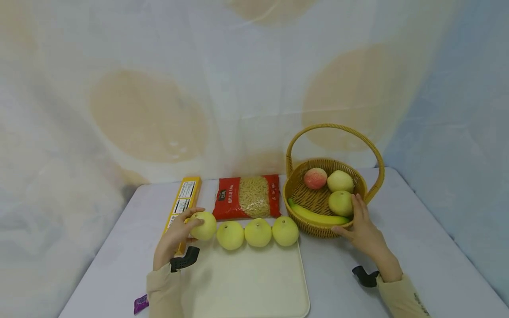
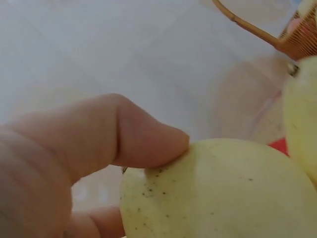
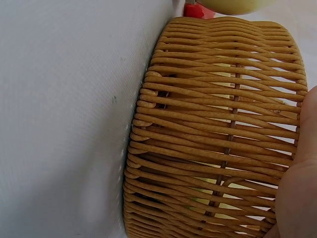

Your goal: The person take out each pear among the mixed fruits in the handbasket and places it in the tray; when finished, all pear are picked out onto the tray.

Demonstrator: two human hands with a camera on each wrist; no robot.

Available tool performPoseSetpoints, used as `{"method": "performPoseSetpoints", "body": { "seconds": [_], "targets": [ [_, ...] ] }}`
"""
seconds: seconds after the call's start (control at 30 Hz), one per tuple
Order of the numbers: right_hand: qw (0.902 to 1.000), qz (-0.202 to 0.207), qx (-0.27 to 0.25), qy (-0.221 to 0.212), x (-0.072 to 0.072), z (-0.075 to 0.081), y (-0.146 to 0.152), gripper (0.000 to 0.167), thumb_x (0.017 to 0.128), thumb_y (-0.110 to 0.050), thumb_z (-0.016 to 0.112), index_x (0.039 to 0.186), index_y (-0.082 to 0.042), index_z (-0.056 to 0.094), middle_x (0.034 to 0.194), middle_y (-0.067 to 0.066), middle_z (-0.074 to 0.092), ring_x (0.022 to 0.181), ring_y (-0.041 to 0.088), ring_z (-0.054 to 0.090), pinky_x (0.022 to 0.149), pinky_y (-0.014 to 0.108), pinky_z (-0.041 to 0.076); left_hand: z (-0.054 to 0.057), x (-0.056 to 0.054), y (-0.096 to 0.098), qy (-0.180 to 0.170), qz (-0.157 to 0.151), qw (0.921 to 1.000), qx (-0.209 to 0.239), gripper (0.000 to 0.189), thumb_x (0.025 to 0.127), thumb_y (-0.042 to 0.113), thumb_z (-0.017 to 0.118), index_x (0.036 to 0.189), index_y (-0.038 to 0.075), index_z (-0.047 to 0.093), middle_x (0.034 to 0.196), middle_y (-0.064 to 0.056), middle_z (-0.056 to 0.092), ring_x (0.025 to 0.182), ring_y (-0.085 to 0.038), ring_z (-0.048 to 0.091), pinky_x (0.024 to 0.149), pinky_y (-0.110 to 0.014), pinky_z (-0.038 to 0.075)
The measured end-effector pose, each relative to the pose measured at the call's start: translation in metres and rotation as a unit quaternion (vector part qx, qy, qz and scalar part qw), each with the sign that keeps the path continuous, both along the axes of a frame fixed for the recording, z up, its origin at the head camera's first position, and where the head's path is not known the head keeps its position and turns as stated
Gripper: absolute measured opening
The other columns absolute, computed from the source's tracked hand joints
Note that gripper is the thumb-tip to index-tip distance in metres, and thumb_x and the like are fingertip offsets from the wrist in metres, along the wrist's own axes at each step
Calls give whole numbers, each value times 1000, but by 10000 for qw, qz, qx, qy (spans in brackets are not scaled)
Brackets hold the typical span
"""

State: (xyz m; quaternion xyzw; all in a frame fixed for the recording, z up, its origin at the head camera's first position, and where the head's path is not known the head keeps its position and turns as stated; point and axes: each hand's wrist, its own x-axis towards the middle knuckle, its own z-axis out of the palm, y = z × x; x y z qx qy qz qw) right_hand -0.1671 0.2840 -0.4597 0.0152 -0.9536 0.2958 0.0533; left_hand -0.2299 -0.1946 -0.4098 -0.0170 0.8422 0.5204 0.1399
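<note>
At the tray's back left corner my left hand [image 1: 178, 232] grips a round yellow pear [image 1: 204, 225], its thumb on the speckled skin in the left wrist view. Three more pears [image 1: 258, 232] sit side by side along the back edge of the cream tray [image 1: 246, 282]. My right hand [image 1: 366, 234] is at the wicker basket's [image 1: 293, 207] right front rim, its fairly straight fingers against a yellow pear [image 1: 340, 203] inside and its thumb outside the rim. Also in the basket lie another pear [image 1: 340, 181], a peach [image 1: 315, 178] and a banana [image 1: 318, 216].
A red packet of pasta [image 1: 248, 197] lies behind the row of pears. Left of it is a long yellow box [image 1: 184, 198], partly hidden by the left hand. A small purple packet [image 1: 141, 304] lies beside the left sleeve. The basket's tall handle [image 1: 334, 126] arches over it.
</note>
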Motion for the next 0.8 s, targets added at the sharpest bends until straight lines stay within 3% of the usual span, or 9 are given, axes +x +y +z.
{"method": "performPoseSetpoints", "body": {
  "seconds": [0.13, 0.3, 0.67, 0.8],
  "targets": [
    [10000, 4, 4, -20, -1, -2, 0, 113, 87, -54, 63, 153, 1, -10, 158, 30, -6, 116, 63, 44, 55, 44, 50, -13, 2, 0, -165, -86, 9998, -28, 47, 94, 18, 56, 139, 9, 47, 135, -19, 46, 86, -22, 58, 66, -38, 58],
    [10000, -7, 19, -31, -1, -4, -1, 112, 88, -54, 63, 153, 0, -11, 159, 29, -7, 120, 63, 40, 59, 50, 51, -20, 5, 0, -9, -208, 9996, -193, 47, 93, 17, 57, 138, 8, 48, 134, -19, 47, 87, -22, 59, 64, -39, 58],
    [10000, -11, -26, -48, 0, -2, 0, 112, 87, -54, 63, 153, 0, -10, 159, 29, -6, 115, 63, 45, 54, 42, 48, -12, 7, 4, 7, -189, 9993, -324, 47, 97, 22, 54, 141, 8, 45, 148, -21, 38, 110, -33, 53, 65, -39, 56],
    [10000, -20, -48, -80, 0, -2, 1, 112, 88, -54, 63, 153, -1, -11, 159, 29, -7, 114, 63, 46, 52, 37, 46, -3, 6, 10, 289, -72, 9991, -307, 48, 99, 24, 52, 143, 7, 43, 148, -23, 36, 128, -40, 44, 88, -47, 51]
  ]
}}
